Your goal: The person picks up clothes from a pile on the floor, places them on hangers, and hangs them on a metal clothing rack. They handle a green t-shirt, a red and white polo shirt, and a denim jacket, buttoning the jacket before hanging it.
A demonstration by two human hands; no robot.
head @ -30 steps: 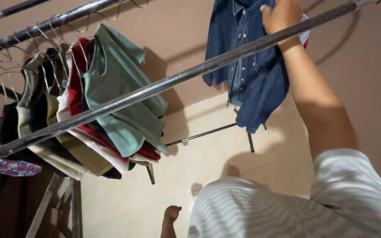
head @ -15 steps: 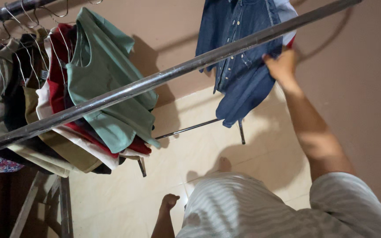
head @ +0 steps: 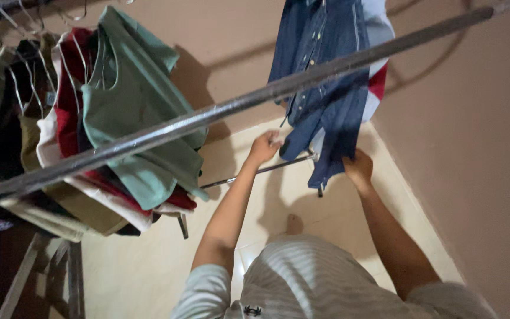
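A: Hands are changing places: the right hand point(head: 358, 167) is dropping from the rail point(head: 231, 109) to pinch the denim shirt point(head: 326, 88) hem, while the left hand point(head: 265, 146) is rising, fisted on its other edge.

B: And the shirt?

A: It's hanging at one o'clock, stiff blue cloth draping behind the smooth steel tube.

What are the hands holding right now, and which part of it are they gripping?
Both hold the hanging denim shirt by its bottom hem: left hand at the left corner, right hand at the right corner.
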